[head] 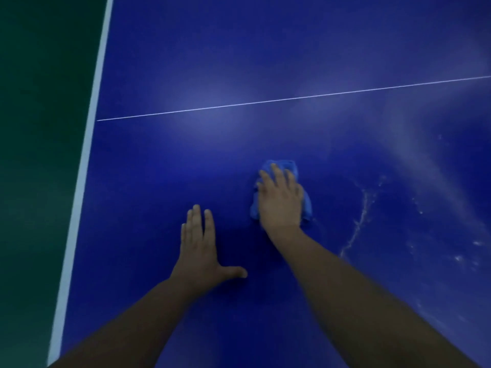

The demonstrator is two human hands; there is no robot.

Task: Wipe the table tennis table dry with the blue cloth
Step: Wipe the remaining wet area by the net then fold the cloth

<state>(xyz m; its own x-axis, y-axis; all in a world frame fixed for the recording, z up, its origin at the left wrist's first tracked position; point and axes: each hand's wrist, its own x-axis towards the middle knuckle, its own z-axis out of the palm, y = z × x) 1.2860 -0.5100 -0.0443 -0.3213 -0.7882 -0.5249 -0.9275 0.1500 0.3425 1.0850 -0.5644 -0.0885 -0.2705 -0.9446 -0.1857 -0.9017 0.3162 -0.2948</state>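
Both forearms come in from the near edge, bare, reaching fwd over the table (164, 181). The left hand (198, 251) lies flat on the blue top, palm down, fingers straight and close together, thumb stuck out to the side; it holds nothing, just rests there. A bit further on and to the right, the right hand (280, 200) sits palm down on the blue cloth (288, 166), fingers stretched fwd over it and pressing it to the surface, not curled round it. The cloth is bunched up under the palm, w/ folds showing past the fingertips and along both sides of the hand (thumb I can't make out).

Just right of that wrist a pale wet streak (358, 224) wiggles across the top, and more drops (458, 258) are scattered near the right side. The patch around the left hand looks plain dark blue.

Beyond the hands a thin white line (292, 98) crosses the table left to right. A broad white edge stripe (79, 187) runs along the left side, w/ dark green floor (39, 128) past it. Far part of the top shows soft hazy glare.
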